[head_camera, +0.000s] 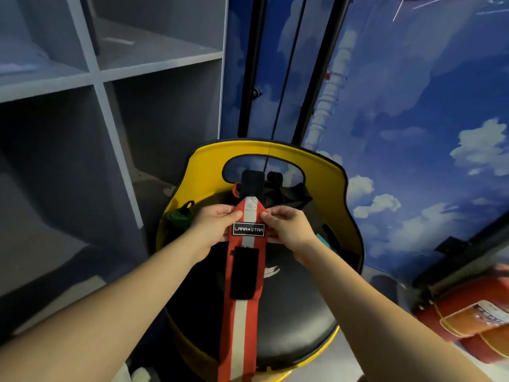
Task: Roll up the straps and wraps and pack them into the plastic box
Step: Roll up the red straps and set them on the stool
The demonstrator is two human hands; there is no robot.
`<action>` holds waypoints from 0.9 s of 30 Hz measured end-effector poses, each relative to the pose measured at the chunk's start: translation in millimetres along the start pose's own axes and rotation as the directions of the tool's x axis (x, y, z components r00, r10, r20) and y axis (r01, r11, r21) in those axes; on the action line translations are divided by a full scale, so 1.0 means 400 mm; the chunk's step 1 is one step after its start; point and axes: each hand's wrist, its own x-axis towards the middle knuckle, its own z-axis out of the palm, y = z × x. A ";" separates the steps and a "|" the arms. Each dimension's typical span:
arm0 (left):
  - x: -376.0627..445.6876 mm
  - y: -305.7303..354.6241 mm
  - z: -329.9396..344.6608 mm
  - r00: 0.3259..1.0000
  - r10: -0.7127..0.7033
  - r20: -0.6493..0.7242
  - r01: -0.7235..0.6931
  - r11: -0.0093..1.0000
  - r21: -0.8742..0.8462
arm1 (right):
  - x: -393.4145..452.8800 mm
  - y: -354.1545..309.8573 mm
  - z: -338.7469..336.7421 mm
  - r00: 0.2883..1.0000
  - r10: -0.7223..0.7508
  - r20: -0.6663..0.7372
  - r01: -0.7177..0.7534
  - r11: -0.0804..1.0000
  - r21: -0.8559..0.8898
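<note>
1. Left hand [213, 226] and right hand [289, 226] both pinched the red-and-white wrap [242, 271] near its far end, over the black chair seat [289, 312].
2. Wrap's near end ran off the bottom edge; the dark straps [278, 188] behind were hard to make out.

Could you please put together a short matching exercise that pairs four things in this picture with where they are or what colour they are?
Things:
1. wrap
2. green roll
3. chair back
4. shelves

Descriptions:
A. grey, at the left
B. yellow, curved, with a cut-out
C. red with a white stripe, pinched by both hands
D. on the chair, left of the left hand

Pairs: 1-C, 2-D, 3-B, 4-A. The right hand pinches the wrap too.
</note>
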 end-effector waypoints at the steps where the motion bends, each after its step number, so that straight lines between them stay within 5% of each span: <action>1: 0.009 -0.005 -0.005 1.000 0.002 -0.014 -0.002 1.000 -0.006 | 0.010 0.005 0.003 1.000 0.004 0.005 -0.004 1.000 -0.007; 11: 0.070 -0.069 -0.133 0.964 -0.002 -0.266 -0.006 1.000 -0.030 | 0.169 0.058 -0.004 0.996 -0.057 -0.069 0.031 0.945 -0.327; 17: 0.091 -0.085 -0.161 0.962 0.014 -0.273 -0.022 0.999 -0.027 | 0.247 0.073 0.039 0.991 -0.134 -0.014 0.106 0.838 -0.535; 27: 0.133 -0.086 -0.161 0.954 0.060 -0.293 -0.043 0.997 0.066 | 0.356 0.092 0.142 0.955 -0.188 0.230 0.294 0.498 -0.816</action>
